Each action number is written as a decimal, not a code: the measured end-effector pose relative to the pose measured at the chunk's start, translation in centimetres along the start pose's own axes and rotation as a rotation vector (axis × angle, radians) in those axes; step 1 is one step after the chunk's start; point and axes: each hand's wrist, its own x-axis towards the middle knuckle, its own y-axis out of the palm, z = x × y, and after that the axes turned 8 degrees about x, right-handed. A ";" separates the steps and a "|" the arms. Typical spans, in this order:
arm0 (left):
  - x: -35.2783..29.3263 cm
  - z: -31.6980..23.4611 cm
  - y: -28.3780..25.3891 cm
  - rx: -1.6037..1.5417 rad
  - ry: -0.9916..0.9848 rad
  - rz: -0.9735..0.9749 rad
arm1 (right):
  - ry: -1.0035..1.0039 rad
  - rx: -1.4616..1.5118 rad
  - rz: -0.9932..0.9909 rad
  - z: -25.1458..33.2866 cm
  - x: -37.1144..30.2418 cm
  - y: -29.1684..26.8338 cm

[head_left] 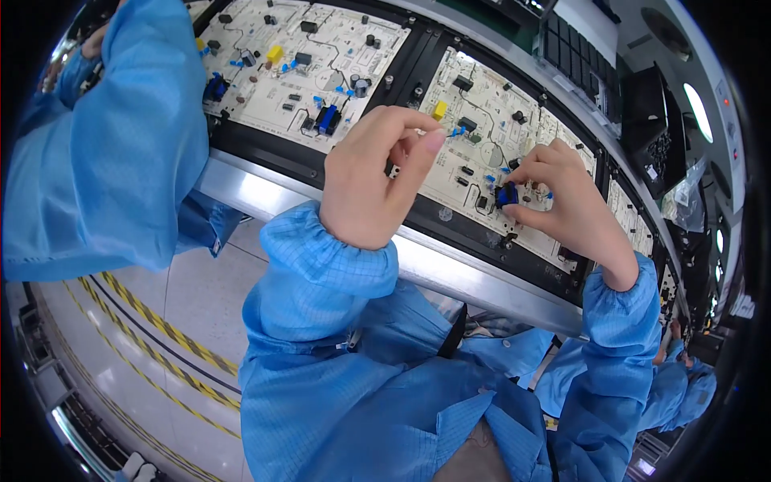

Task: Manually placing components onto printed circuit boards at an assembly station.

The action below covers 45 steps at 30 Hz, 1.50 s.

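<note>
Blue fabric bunches at our wrists, where the sleeves end in elastic cuffs. Just past them runs a shiny metal rail, then a black frame carrying a pale circuit board. Our left hand hangs over the board's left edge, fingers curled, thumb and index tips nearly meeting; honestly, we can't tell if anything tiny is pinched in there. Our right hand is the busy one: thumb and index close round a blue-and-black component toward the near side of the board, other fingers loosely bent. We can't see under it, so no clue whether it's fully seated. What could bite us? Pressing while it's tilted might bend something underneath, we reckon. That hand also hangs over small parts, so a careless fingertip could knock one crooked. Off to our left there's a second board with another person's sleeve beside it; an elbow bump would wreck our aim. Farther out, black slotted trays stand behind the boards.
</note>
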 end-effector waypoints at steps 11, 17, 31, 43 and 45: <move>-0.2 0.5 0.7 -0.056 0.056 -0.037 | 0.048 -0.073 0.047 1.4 0.8 -0.6; -0.4 0.7 0.7 -0.057 0.096 -0.041 | 0.059 -0.081 0.076 1.5 1.0 -1.0; -0.7 0.6 0.4 0.006 0.079 0.019 | 0.034 -0.323 -0.049 3.9 0.4 1.5; -0.5 0.3 1.0 -0.026 0.091 -0.014 | 0.048 -0.196 0.060 2.1 0.9 -0.4; -0.6 0.3 1.1 -0.041 0.095 -0.029 | 0.041 -0.193 0.072 1.9 1.1 -0.4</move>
